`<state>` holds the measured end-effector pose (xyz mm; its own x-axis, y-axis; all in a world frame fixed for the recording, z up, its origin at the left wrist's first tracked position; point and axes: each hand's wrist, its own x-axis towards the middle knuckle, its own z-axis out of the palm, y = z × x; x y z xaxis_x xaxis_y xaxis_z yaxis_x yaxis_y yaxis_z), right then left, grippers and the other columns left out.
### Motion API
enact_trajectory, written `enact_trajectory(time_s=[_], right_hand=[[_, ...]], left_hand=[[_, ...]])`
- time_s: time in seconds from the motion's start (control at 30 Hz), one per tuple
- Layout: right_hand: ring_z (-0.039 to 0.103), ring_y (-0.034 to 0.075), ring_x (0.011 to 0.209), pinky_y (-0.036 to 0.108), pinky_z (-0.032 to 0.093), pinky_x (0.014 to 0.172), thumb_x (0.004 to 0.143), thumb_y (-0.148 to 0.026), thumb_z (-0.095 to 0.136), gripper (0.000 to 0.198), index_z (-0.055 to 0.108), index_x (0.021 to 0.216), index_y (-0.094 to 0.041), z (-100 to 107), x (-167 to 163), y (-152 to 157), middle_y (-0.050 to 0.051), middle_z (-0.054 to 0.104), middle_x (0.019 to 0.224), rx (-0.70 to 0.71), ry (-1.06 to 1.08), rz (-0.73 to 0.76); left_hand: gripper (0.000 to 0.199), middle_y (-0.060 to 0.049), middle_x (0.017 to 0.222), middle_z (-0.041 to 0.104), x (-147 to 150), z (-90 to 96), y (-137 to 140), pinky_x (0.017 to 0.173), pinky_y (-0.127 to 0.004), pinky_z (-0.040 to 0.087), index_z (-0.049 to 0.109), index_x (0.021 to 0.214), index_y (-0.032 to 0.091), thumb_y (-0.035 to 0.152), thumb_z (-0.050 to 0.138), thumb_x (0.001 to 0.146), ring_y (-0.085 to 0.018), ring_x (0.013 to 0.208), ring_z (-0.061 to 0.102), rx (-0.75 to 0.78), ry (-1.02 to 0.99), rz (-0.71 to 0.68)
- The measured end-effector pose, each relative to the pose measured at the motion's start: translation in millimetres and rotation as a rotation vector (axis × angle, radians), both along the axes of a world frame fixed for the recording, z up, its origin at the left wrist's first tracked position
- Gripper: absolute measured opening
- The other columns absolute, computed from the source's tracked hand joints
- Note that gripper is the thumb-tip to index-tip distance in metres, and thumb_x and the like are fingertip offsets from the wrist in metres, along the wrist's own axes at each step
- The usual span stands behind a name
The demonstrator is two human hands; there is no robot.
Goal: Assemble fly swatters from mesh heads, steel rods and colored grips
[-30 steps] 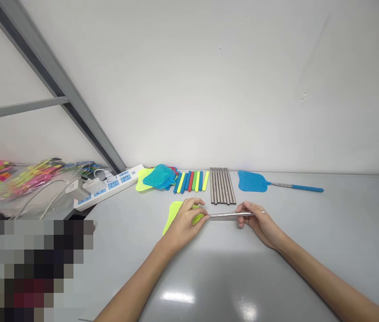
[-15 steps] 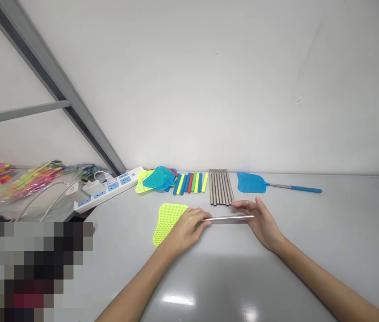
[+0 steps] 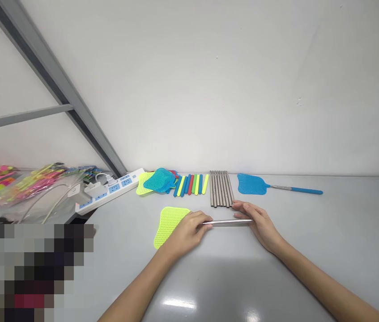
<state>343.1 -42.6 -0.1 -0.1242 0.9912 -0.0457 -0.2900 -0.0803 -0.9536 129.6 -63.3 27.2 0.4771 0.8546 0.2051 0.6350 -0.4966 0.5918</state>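
Observation:
My left hand [image 3: 189, 232] is closed around the joint between a yellow-green fly swatter head [image 3: 171, 219] and a metal rod [image 3: 231, 222]. The joint itself is hidden by my fingers. Level above the table, the rod points right, and its far end meets my right hand [image 3: 259, 223] near the palm. The fingers of my right hand are stretched out, with the thumb over them, and do not wrap the rod. Just beyond that hand lies a row of several metal rods [image 3: 221, 188]. A blue fly swatter [image 3: 252, 184] with a metal shaft and blue handle rests to the right.
Several coloured handles [image 3: 191, 184] lie side by side near the wall, left of the rod row. Beside them is a pile of swatter heads [image 3: 159, 179]. A power strip [image 3: 108, 192] with plugs and bagged colourful items [image 3: 38, 179] are on the left.
My right thumb has come down from upright toward the fingers, and the hand now covers the rod's end. The left hand keeps its hold; the view has shifted slightly.

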Motion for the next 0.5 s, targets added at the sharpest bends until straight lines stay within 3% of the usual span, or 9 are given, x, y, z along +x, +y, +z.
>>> enact_trajectory(time_s=[0.2, 0.5], right_hand=[[0.051, 0.024, 0.1, 0.04, 0.044, 0.083, 0.074, -0.039, 0.052, 0.027, 0.064, 0.089, -0.019, -5.3, 0.3, 1.3, 0.007, 0.05, 0.116, -0.019, -0.002, -0.079], [0.052, 0.022, 0.096, 0.036, 0.046, 0.079, 0.073, -0.039, 0.052, 0.028, 0.063, 0.089, -0.02, -15.7, 1.3, 3.5, 0.005, 0.046, 0.121, -0.002, -0.056, -0.172]], left_hand=[[0.022, -0.001, 0.083, 0.059, 0.2, -2.0, 0.9, 0.072, -0.026, 0.037, 0.057, 0.091, 0.021, 0.031, 0.038, 0.084, -0.013, 0.076, 0.051, -0.02, -0.002, 0.002], [0.022, -0.001, 0.082, 0.059, 1.0, -0.6, 0.2, 0.071, -0.027, 0.038, 0.058, 0.089, 0.022, 0.031, 0.038, 0.084, -0.014, 0.076, 0.05, -0.036, -0.003, 0.004]])
